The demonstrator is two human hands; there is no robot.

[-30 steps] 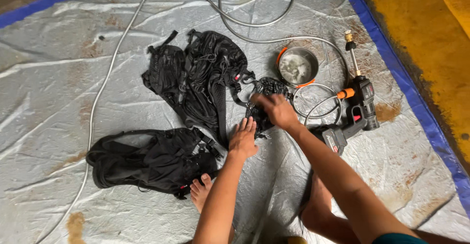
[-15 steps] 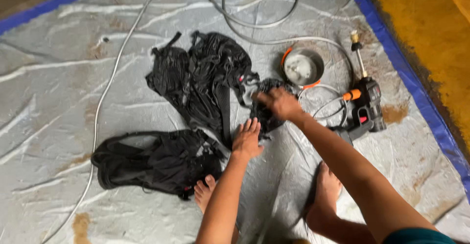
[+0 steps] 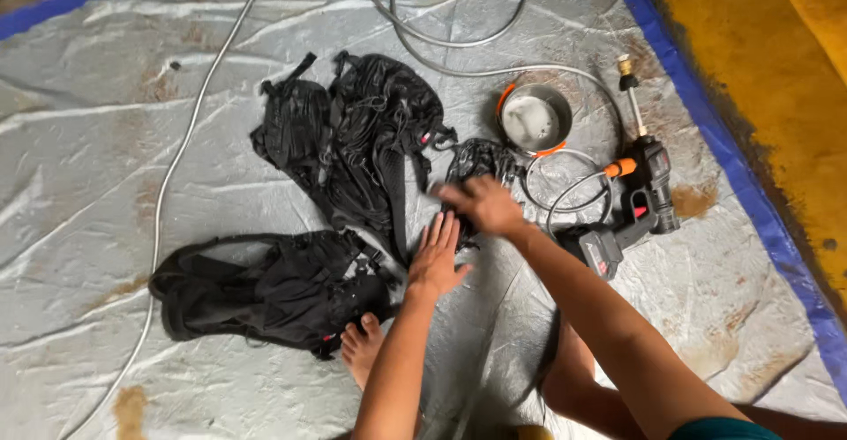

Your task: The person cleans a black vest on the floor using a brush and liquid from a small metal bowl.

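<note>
Flat and open, left hand presses the grey tarp beside two black backpacks, one spread above, one lying lower left. Right hand covers a small black bundle; its grip cannot be told, blurred. Farther right: one metal bowl, one spray gun. Hose coils are cut off above.

We find bare tarp toward its left edge, crossed only by a thin hose. Black bags crowd the middle; the spray gun, bowl and, seemingly, coiled hose block the right edge.
</note>
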